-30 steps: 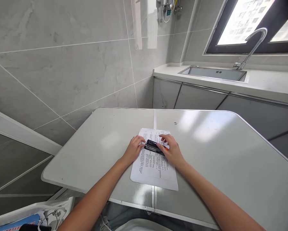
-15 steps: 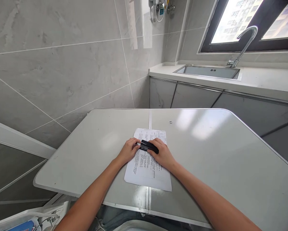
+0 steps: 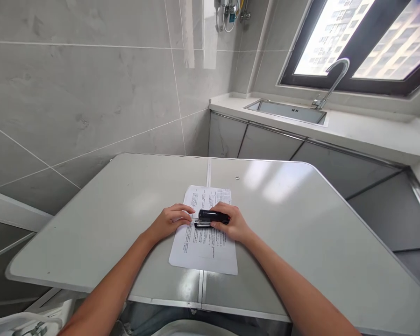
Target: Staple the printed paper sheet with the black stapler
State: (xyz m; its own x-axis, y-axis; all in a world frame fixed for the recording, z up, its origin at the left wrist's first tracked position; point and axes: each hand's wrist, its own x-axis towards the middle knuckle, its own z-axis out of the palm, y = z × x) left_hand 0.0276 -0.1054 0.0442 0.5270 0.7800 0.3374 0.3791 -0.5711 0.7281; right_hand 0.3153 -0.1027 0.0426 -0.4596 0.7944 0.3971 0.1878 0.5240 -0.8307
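Note:
A black stapler (image 3: 204,219) lies sideways over printed sheets of paper (image 3: 210,256), its top part spread away from its base. My right hand (image 3: 231,221) is wrapped round the stapler's right end. At the stapler's left end, my left hand (image 3: 173,220) rests over the paper's left edge with its fingertips close together. Whether those fingertips pinch anything is too small to make out. Both hands are near the middle of the pale table (image 3: 90,242).
Small silvery pieces (image 3: 237,178) lie on the table beyond the paper. Behind stand a counter (image 3: 357,128) with a sink (image 3: 288,111) and a curved faucet (image 3: 336,81). A white container (image 3: 27,322) shows at the bottom left.
My left hand has drawn back left from the stapler. The stapler has turned more level and its top part stands wider from the base. The camera view has shifted.

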